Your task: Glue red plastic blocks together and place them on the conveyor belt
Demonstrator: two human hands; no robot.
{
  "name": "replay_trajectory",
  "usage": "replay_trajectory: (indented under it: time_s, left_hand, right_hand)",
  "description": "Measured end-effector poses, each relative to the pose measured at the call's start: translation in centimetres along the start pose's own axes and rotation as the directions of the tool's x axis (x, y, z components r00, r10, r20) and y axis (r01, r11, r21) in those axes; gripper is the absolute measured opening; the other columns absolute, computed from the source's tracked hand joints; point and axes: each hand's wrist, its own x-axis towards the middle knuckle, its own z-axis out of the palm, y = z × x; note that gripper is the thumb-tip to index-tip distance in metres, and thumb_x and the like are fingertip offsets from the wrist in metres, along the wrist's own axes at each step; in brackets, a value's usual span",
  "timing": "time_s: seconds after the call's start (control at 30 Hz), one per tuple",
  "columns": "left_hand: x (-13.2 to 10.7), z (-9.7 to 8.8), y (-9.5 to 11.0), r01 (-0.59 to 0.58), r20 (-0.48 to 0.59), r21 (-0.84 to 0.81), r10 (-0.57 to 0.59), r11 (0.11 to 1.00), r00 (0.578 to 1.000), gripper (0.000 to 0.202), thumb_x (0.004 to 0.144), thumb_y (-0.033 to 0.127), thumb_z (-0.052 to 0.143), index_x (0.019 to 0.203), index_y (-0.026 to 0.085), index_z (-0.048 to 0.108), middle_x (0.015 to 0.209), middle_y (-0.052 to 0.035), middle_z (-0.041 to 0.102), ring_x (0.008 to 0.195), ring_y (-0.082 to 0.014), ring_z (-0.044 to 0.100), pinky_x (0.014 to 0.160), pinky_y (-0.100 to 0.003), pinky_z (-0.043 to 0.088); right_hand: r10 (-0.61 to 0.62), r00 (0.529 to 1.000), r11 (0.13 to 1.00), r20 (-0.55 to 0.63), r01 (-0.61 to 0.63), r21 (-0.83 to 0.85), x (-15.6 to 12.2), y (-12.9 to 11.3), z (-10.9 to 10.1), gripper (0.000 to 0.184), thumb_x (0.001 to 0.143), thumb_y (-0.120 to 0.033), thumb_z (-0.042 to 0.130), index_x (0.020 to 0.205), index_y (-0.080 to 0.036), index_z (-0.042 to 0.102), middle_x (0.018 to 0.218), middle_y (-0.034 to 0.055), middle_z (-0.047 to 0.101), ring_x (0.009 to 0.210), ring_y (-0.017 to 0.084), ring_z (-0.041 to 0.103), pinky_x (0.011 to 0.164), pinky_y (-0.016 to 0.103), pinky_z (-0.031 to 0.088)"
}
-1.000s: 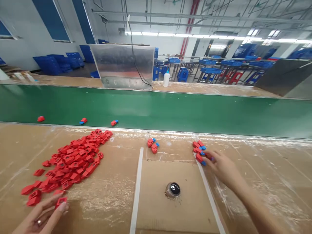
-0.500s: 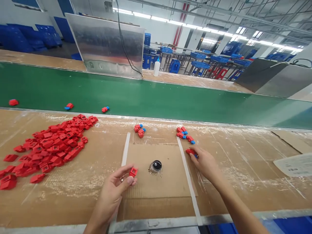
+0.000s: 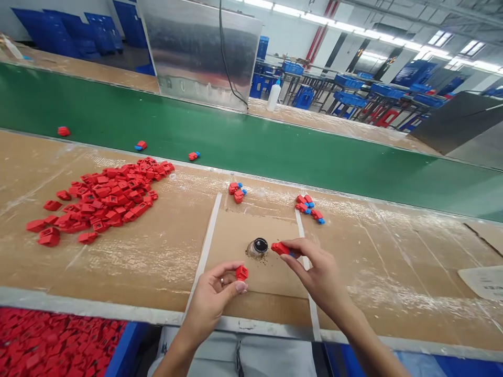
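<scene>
A green conveyor belt (image 3: 251,152) crosses the upper frame. Below it, on a brown cardboard-covered workbench (image 3: 377,272), a pile of red plastic parts (image 3: 106,196) lies at the left, seemingly kept in easy reach. At lower centre, the left hand (image 3: 210,298) curls narrowly, holding one red plastic part (image 3: 241,272) between thumb and fingers. The right hand (image 3: 318,269) reaches forward, pinching a red and blue plastic part (image 3: 281,248) beside a small black-topped round object (image 3: 259,246).
</scene>
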Motion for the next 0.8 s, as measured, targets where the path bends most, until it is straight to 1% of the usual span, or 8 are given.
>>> replay_trajectory:
  time_s: [0.13,0.3,0.43,0.6,0.7,0.8]
  left_hand:
    - [-0.3,-0.1,-0.1,-0.031,0.025,0.017,0.030,0.999,0.999,0.036,0.074,0.027,0.080,0.106,0.016,0.071,0.072,0.0004,0.068,0.067,-0.0117,0.062,0.074,-0.025,0.053]
    - [-0.4,0.0,-0.1,-0.024,0.050,0.005,0.024,1.000,0.998,0.032,0.075,0.025,0.078,0.104,0.016,0.071,0.080,-0.0017,0.070,0.069,-0.0110,0.060,0.070,-0.023,0.053]
    - [-0.3,0.1,0.0,-0.013,0.063,0.000,0.013,1.000,0.998,0.032,0.076,0.025,0.078,0.106,0.016,0.069,0.082,-0.0020,0.071,0.072,-0.0113,0.061,0.071,-0.022,0.053]
    - [-0.3,0.2,0.0,-0.018,0.046,0.004,0.018,1.000,0.999,0.041,0.076,0.024,0.077,0.115,0.017,0.067,0.080,0.0003,0.068,0.070,-0.0097,0.059,0.072,-0.021,0.052]
    - [-0.2,0.1,-0.1,-0.015,0.058,0.005,0.015,1.000,0.998,0.039,0.077,0.024,0.077,0.114,0.017,0.067,0.079,0.0003,0.068,0.072,-0.0104,0.060,0.073,-0.022,0.052]
    - [-0.1,0.1,-0.2,-0.010,0.087,-0.013,0.011,1.000,0.996,0.035,0.078,0.025,0.076,0.112,0.018,0.068,0.084,-0.0011,0.070,0.077,-0.0115,0.061,0.075,-0.023,0.052]
  right_hand:
    - [-0.071,0.997,0.996,0.034,0.073,-0.046,0.7,-0.1,1.1,0.020,0.099,-0.035,0.051,0.104,-0.021,0.064,0.097,0.0073,0.068,0.083,0.020,0.065,0.072,0.031,0.052]
    - [-0.099,0.993,0.992,0.060,0.103,-0.069,0.9,0.1,1.7,0.018,0.100,-0.032,0.050,0.105,-0.021,0.063,0.098,0.0071,0.067,0.085,0.020,0.065,0.074,0.031,0.052]
    - [-0.125,0.990,0.987,0.071,0.131,-0.088,1.0,-0.1,1.8,0.018,0.100,-0.032,0.050,0.105,-0.021,0.064,0.097,0.0070,0.067,0.084,0.020,0.065,0.073,0.031,0.052]
    - [-0.133,0.989,0.985,0.069,0.139,-0.102,0.8,-0.4,1.7,0.018,0.101,-0.030,0.049,0.106,-0.021,0.063,0.099,0.0072,0.067,0.087,0.020,0.066,0.074,0.031,0.052]
    - [-0.127,0.989,0.985,0.069,0.135,-0.112,0.8,-0.5,1.6,0.016,0.100,-0.030,0.050,0.106,-0.021,0.063,0.099,0.0064,0.067,0.088,0.019,0.066,0.074,0.030,0.052]
    - [-0.129,0.991,0.984,0.044,0.134,-0.121,0.9,-0.7,1.3,0.016,0.100,-0.029,0.052,0.107,-0.021,0.063,0.100,0.0065,0.067,0.089,0.020,0.065,0.076,0.031,0.052]
